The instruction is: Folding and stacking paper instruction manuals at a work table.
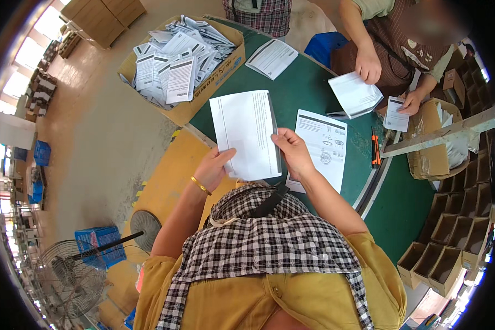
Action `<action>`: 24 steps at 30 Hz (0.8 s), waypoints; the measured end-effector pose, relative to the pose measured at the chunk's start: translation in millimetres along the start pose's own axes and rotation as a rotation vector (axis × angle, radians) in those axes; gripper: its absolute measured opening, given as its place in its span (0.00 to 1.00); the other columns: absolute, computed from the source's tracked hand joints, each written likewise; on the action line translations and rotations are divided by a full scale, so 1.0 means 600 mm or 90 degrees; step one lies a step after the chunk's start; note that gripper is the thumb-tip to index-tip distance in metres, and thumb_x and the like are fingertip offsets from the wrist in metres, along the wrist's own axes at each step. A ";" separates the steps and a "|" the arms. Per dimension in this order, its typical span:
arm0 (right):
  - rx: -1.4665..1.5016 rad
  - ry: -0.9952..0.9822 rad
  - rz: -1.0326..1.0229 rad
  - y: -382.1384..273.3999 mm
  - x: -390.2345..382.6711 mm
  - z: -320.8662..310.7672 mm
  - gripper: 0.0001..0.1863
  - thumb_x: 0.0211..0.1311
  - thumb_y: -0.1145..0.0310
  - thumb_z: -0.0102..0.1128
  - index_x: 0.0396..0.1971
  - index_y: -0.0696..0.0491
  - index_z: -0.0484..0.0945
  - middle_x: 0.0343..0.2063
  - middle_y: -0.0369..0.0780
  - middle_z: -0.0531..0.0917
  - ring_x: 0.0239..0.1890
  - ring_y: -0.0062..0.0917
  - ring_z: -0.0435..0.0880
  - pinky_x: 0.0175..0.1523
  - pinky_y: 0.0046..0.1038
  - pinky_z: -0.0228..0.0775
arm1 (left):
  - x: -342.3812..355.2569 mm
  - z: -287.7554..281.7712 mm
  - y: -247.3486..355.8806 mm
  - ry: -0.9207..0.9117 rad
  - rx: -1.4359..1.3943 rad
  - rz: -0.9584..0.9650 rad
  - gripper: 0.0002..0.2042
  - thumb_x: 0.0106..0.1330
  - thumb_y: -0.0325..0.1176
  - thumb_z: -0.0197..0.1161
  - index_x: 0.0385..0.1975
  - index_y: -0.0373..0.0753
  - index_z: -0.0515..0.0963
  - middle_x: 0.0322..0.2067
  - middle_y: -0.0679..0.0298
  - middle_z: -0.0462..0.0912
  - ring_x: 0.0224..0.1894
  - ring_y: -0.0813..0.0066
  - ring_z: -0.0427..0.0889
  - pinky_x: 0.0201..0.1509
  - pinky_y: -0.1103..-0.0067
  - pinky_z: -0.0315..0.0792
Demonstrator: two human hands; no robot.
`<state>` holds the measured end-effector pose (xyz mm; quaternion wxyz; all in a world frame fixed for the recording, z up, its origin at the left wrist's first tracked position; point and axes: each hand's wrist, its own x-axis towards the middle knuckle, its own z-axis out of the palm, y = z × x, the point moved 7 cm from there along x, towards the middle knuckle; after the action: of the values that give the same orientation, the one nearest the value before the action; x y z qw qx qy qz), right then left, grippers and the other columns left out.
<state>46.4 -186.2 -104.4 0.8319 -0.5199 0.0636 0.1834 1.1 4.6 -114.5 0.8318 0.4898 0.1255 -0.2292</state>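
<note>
Both hands hold one white sheet (pixel 246 135) above the green counter (pixel 308 91): left hand (pixel 213 168) pinches its seven o'clock corner, right hand (pixel 292 151) grips clamped at five o'clock. Folding appears in hand; a square crease seems needed next. Printed leaflet (pixel 322 146) lies at three o'clock.

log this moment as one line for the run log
left hand: holds sheet lower left | right hand: pinches its right edge | sheet: raised over green table | leaflet: flat on table

The single head view looks steeply down, close over the green table (pixel 308 93), its rim bending outward.
</note>
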 end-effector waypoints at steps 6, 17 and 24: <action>-0.058 0.017 -0.012 -0.037 -0.018 -0.024 0.05 0.61 0.72 0.58 0.35 0.54 0.77 0.24 0.27 0.75 0.23 0.09 0.66 0.30 0.13 0.57 | -0.008 -0.018 0.051 0.205 0.339 0.204 0.18 0.66 0.33 0.58 0.52 0.32 0.70 0.48 0.61 0.76 0.45 0.76 0.77 0.50 0.79 0.72; -0.157 -0.012 0.014 -0.063 -0.028 -0.024 0.07 0.61 0.68 0.59 0.36 0.53 0.76 0.21 0.27 0.74 0.20 0.07 0.68 0.22 0.13 0.57 | -0.014 0.041 0.058 0.001 0.217 0.115 0.13 0.68 0.33 0.55 0.48 0.33 0.74 0.40 0.67 0.80 0.40 0.83 0.77 0.45 0.81 0.72; -0.199 -0.010 -0.014 -0.096 -0.045 -0.006 0.07 0.61 0.69 0.60 0.37 0.54 0.76 0.18 0.26 0.72 0.16 0.07 0.65 0.18 0.12 0.55 | -0.019 0.031 0.061 0.008 0.313 0.158 0.13 0.69 0.33 0.54 0.47 0.33 0.74 0.37 0.70 0.80 0.38 0.86 0.76 0.43 0.83 0.71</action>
<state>43.6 -218.6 -49.4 0.7432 -0.6423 0.0218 0.1861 9.4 6.8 -72.7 0.7090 0.6899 0.0107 -0.1459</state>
